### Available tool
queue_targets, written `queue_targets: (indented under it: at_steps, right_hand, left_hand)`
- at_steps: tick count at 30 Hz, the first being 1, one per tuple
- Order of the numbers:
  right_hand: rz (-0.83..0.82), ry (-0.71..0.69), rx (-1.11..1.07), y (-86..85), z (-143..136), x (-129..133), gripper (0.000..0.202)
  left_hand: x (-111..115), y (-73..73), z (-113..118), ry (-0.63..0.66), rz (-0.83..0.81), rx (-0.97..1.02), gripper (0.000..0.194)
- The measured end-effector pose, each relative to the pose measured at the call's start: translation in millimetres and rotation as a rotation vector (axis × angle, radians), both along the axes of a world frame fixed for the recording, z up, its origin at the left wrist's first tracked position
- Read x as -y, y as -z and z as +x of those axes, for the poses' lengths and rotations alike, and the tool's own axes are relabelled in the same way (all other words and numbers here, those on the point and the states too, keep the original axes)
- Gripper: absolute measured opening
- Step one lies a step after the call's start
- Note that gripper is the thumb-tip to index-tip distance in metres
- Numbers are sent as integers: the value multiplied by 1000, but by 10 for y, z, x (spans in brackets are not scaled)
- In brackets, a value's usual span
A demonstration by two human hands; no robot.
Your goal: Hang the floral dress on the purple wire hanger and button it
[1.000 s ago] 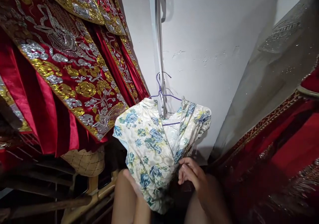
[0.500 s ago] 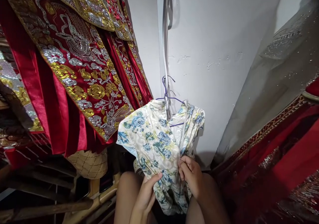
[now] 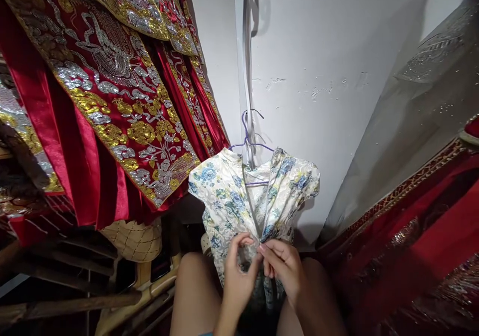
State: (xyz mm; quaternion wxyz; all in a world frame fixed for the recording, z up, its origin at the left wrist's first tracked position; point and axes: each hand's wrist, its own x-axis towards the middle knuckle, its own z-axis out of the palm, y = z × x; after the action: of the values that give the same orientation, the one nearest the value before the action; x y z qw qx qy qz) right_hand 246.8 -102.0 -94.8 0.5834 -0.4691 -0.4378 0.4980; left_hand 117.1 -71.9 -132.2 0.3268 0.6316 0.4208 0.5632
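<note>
In the head view, the floral short-sleeved garment (image 3: 228,196) was hung by a purple hanger (image 3: 246,139) before the white wall (image 3: 299,111), its glossy edges pinched below the V-neck by the right hand (image 3: 282,263). The left hand (image 3: 241,271) was curled beside it, fingertips meeting there. Open room was bounded by sequined red satin (image 3: 123,91) and a sheer veil (image 3: 404,101).

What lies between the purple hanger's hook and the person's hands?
The hanger's arms, then the upper part of the floral garment, open at the neck: the head view shows it.
</note>
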Motion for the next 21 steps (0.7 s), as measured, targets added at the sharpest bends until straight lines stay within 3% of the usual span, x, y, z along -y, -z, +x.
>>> queue_targets:
  at_steps: [3, 6, 10, 16, 19, 21]
  right_hand:
    - [33, -7, 68, -46, 42, -59, 43]
    - [38, 84, 140, -196, 140, -177, 39]
    - [73, 143, 145, -573, 264, -470, 32]
    - [293, 164, -13, -1260, 311, -1025, 27]
    - [326, 185, -81, -1425, 283, -1138, 24]
    - [343, 150, -81, -1429, 257, -1127, 25]
  left_hand:
    - [-65, -82, 196, 67, 13, -43, 7]
    - [-150, -98, 291, 71, 49, -68, 12]
    - [-179, -21, 368, 71, 49, -60, 13]
    - [-150, 230, 536, 89, -10, 5, 11]
    - [-156, 323, 539, 122, -64, 8, 11]
    - [-193, 273, 475, 142, -64, -24, 11]
